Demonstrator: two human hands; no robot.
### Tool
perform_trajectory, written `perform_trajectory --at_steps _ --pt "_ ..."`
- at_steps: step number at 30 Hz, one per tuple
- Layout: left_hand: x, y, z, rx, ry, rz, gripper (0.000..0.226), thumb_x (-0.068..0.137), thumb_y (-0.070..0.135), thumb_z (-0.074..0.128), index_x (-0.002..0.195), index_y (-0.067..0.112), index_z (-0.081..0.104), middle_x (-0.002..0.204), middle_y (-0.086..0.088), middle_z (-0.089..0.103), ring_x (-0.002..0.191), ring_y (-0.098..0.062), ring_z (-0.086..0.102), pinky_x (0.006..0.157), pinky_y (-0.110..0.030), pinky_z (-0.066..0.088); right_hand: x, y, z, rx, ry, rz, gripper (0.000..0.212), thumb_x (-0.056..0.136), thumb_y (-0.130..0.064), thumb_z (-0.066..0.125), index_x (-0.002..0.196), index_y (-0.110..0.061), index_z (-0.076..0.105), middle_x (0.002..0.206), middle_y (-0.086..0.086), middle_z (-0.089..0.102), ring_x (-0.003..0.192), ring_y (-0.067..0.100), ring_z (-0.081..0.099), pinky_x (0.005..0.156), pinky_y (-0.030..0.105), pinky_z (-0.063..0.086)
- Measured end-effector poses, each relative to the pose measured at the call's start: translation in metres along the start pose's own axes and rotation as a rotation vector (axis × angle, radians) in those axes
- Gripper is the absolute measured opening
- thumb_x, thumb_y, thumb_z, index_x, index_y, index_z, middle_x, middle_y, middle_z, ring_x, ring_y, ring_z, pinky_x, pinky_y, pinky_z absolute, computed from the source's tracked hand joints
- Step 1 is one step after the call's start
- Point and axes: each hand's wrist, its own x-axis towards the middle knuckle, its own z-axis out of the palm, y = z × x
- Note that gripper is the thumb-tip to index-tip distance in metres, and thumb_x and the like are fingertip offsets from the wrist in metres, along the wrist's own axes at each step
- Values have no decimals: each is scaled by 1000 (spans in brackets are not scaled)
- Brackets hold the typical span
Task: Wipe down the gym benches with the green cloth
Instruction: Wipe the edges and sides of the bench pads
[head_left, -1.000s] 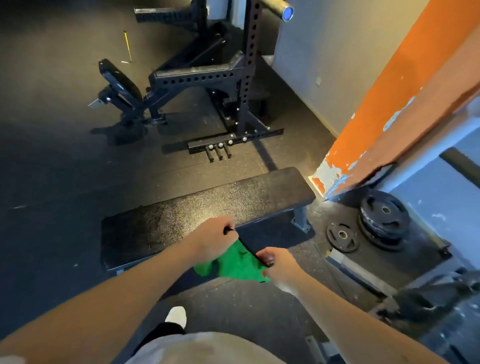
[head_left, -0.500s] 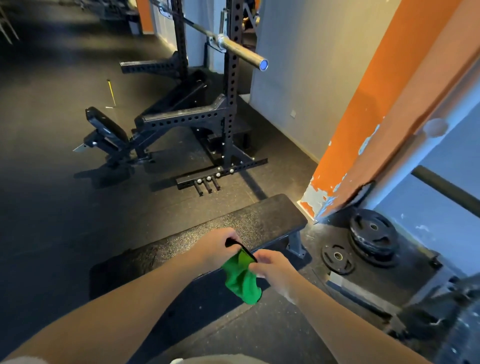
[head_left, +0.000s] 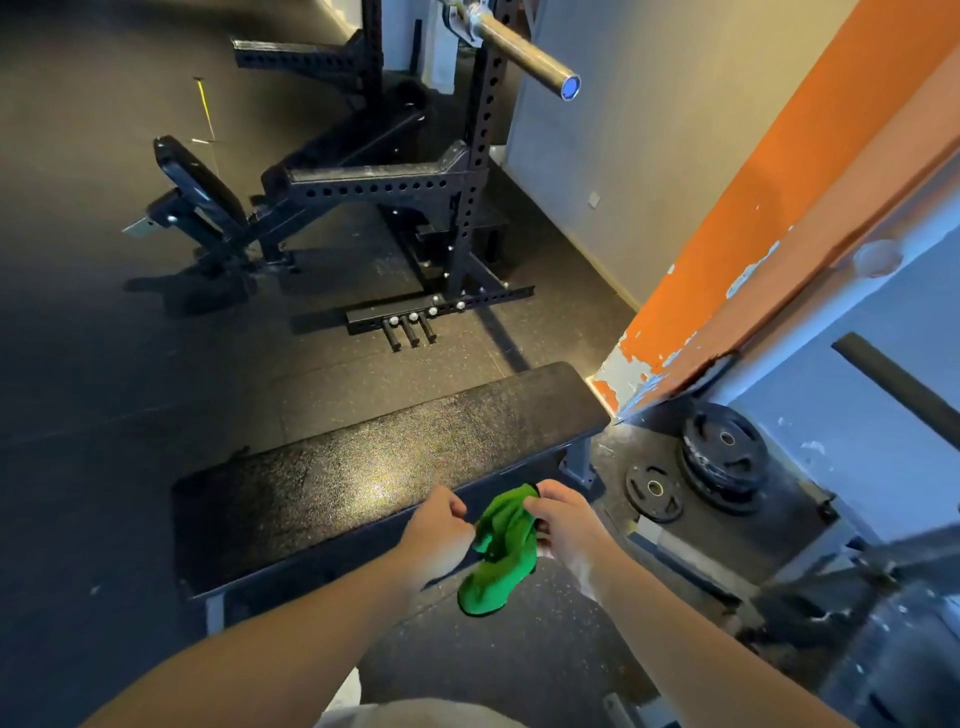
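Green cloth (head_left: 501, 556) hangs bunched in the air just off the near edge of the flat bench (head_left: 363, 467), above the floor, not touching the pad. Right grip (head_left: 563, 514) pinches the cloth's top fold, fingers curled; left grip (head_left: 439, 525) pinches its left edge. Weight plates (head_left: 724, 457) lie right of the bench.

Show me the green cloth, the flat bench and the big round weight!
green cloth (head_left: 501, 564), head view, its bunched middle.
flat bench (head_left: 363, 478), head view, its padded top.
big round weight (head_left: 727, 470), head view, its flat face.
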Motion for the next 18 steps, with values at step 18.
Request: perform_trajectory --at_steps 18 --pt "4 -5 22 -357 -298 -386 10 86 3 56 89 8 64 82 -14 54 63 -22 50 61 -26 42 -7 12 2 129 68 22 16 105 -8 46 92 -11 56 79 6 65 73 20 66 66 33 55"
